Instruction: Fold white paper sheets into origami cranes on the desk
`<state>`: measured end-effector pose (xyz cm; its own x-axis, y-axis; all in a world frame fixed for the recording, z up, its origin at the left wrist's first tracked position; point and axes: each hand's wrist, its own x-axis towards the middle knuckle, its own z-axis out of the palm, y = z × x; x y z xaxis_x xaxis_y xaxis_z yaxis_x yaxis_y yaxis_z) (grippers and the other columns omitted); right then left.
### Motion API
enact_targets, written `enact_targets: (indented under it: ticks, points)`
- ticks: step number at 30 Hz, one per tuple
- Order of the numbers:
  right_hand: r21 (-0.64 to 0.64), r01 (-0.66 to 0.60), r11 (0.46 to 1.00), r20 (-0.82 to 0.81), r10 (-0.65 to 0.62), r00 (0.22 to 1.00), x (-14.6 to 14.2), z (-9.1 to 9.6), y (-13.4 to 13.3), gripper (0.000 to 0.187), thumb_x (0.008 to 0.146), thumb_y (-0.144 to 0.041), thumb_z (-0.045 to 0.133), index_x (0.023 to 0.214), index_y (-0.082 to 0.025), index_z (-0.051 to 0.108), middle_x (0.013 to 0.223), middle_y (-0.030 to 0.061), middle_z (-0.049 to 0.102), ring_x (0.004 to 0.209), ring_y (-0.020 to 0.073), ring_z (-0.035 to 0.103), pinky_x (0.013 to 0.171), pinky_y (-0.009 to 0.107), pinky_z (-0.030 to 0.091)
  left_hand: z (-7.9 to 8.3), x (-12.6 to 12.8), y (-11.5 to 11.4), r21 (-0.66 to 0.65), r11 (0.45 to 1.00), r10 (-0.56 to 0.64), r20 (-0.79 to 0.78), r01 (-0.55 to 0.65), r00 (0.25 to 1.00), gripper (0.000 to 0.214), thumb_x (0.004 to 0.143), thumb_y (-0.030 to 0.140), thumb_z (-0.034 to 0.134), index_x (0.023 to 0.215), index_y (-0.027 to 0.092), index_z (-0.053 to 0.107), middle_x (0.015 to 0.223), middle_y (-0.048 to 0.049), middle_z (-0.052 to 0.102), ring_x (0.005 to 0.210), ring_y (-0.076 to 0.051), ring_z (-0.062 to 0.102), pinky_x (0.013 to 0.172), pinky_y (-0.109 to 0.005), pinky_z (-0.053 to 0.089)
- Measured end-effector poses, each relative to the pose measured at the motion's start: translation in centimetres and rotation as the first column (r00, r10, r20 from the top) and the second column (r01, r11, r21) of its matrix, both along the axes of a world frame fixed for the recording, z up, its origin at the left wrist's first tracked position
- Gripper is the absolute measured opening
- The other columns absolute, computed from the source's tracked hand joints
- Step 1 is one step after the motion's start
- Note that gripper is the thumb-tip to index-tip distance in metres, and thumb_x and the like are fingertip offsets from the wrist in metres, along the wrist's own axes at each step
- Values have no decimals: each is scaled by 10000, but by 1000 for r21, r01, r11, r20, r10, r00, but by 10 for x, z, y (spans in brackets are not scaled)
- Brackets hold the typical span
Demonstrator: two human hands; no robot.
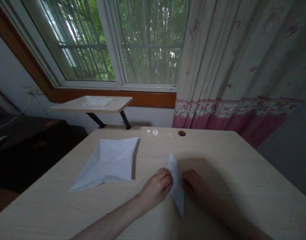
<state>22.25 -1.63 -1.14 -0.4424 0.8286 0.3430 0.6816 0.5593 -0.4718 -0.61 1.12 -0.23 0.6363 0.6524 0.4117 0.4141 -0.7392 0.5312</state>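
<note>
A narrow piece of folded white paper, pointed at both ends, lies lengthwise in front of me on the table. My left hand grips its left edge, with the fingers curled and the thumb pressed on the paper. On the opposite side, my right hand has its bent fingertips closed at the right edge. Parts of the right fingers are in shadow. Left of my hands sits a larger folded paper shape, like a shallow tray with pointed corners and raised sides; neither hand touches it.
The pale wooden table has a round brown cable hole near its far edge. A small raised shelf at the back left bears a whitish flat item. Behind are a barred window and a floral curtain.
</note>
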Motion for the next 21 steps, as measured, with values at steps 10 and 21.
enact_targets:
  ticks: [10, 21]
  points:
    - [-46, -63, 997, -68, 60, 996, -3, 17, -5, 166, 888, -66, 502, 846, -217, 556, 966, 61, 627, 931, 217, 584, 828, 375, 526, 21, -4, -1, -202, 979, -33, -29, 27, 999, 285, 772, 111, 749, 998, 221, 614, 1094, -48, 606, 1113, -240, 538, 965, -349, 462]
    - [-126, -154, 980, -91, 144, 985, 1, 26, -5, 211, 751, -58, 691, 731, -216, 552, 960, 26, 639, 967, 207, 572, 833, 337, 499, 23, -3, -5, -240, 970, -46, -51, 33, 998, 556, 579, 189, 921, 1010, 201, 571, 1124, -57, 566, 1080, -260, 510, 926, -364, 457]
